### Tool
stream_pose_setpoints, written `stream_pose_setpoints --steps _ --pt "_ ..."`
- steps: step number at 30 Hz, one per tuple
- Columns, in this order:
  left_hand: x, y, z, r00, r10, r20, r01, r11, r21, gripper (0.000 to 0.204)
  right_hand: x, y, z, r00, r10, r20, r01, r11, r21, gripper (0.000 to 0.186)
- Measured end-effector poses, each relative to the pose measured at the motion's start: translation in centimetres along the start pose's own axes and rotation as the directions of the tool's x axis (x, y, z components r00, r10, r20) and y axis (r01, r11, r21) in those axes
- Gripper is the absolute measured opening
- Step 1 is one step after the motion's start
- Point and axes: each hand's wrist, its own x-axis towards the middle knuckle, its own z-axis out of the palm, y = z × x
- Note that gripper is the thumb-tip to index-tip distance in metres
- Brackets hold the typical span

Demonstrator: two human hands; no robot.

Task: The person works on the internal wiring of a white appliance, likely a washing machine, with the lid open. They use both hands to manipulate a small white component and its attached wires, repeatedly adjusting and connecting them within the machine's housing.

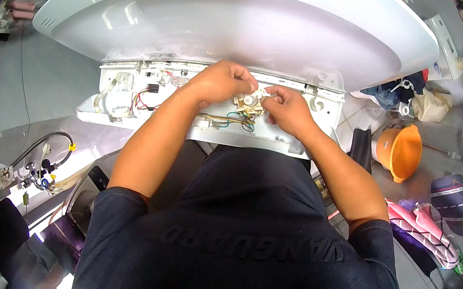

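Observation:
A small off-white plastic mechanism [249, 103] with a round knob-like centre is held between my hands. My left hand [220, 84] is closed on its upper left side, with the fingertips curled over it. The thumb and fingers of my right hand [290, 112] pinch its right edge. Green, yellow and brown wires [235, 122] run just below the mechanism. Around it lies the opened narrow white panel housing [214, 136] of an appliance. Part of the housing's inside is hidden behind my hands and left forearm.
Beyond the housing rises a large, curved, glossy white lid [232, 26]. More red and dark wires [143, 99] sit at the housing's left. On the right stand an orange bucket [406, 153] and a pile of clothes [400, 91]. A black hose [51, 137] loops at lower left.

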Motion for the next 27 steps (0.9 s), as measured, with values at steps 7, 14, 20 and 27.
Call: stream_pose_setpoints --steps 7,14,20,27 --pt "0.1 0.5 0.0 0.998 0.052 -0.021 -0.047 0.981 0.190 0.012 0.1 0.4 0.1 1.000 -0.019 -0.014 0.019 1.000 0.018 0.037" --pt "-0.2 0.6 0.3 0.988 0.151 -0.042 -0.119 0.898 0.425 0.017 0.3 0.6 0.1 0.999 -0.035 -0.017 0.035 0.999 -0.025 0.037" --pt "0.0 0.5 0.2 0.986 0.162 -0.027 -0.136 0.896 0.422 0.018 0.2 0.5 0.1 0.999 -0.041 -0.020 0.040 0.999 -0.024 0.039" --pt "0.6 -0.7 -0.2 0.997 0.075 0.001 -0.073 0.971 0.227 0.019 0.1 0.4 0.1 0.999 -0.031 -0.013 0.030 0.999 -0.030 0.039"
